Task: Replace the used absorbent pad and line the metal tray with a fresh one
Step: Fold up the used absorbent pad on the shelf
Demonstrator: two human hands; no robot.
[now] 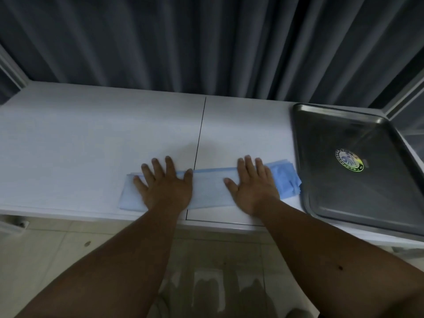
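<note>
The folded pad (207, 188) lies as a long strip along the near part of the white desk (91, 134), its lower edge close to the desk's front edge, with floor tiles (68, 249) below. Beyond the strip the desk runs bare and wide up to the dark pleated curtain (206, 42) hanging at its far edge, and to the left there is broad open surface too. A thin dark seam (199, 143) crosses the desk from back to front and passes under the strip between the two hands.

The pad is pale blue, folded in flat layers; its right end is a deeper blue and slightly rumpled, the layers fanned apart there.

The left hand (164, 184) presses flat on the strip's left portion, fingers spread and straight. The right hand (252, 184) presses flat on its right portion in the same way, fingers straight and closer together.

The metal tray (309, 157) sits at the desk's right end, its near corner overhanging the front edge. It holds no lining; a round iridescent sticker (349, 159) shows on its floor. The pad's right end lies just beside the tray's left rim.
</note>
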